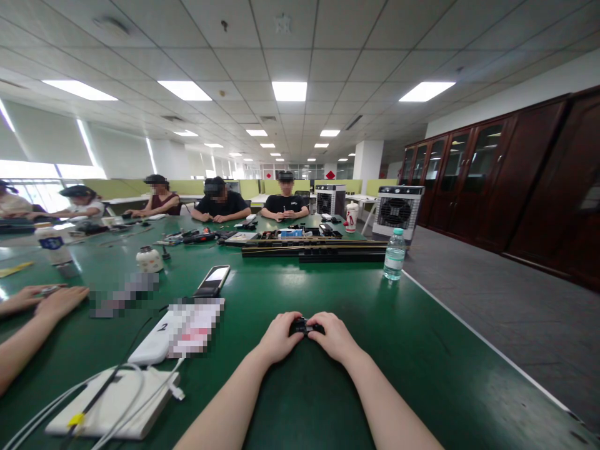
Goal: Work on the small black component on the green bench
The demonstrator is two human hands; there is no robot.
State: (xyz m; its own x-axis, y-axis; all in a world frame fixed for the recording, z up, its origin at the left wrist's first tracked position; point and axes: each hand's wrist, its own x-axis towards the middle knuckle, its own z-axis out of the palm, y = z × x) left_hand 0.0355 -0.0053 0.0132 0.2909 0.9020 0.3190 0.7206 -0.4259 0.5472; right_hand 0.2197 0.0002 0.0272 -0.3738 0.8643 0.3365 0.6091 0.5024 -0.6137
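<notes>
Both my hands meet over the green tabletop (300, 287), close to its front side. Between them is a small black object (307, 325), dark and partly shiny, mostly covered by fingers; its kind I cannot make out. My left hand (280, 338) grips its left end, with the thumb on the near side and the fingers curled over the far side. On the opposite end my right hand (336, 337) has the same kind of grip. The object is at or just above the table surface; which one I cannot tell.
To the left lie a white power bank (152, 340), a phone (213, 281), and a white box (117, 403) with cables. A water bottle (394, 255) stands at the right edge. Black rails (342, 255) cross the table ahead. A co-worker's hands (59, 300) rest at far left.
</notes>
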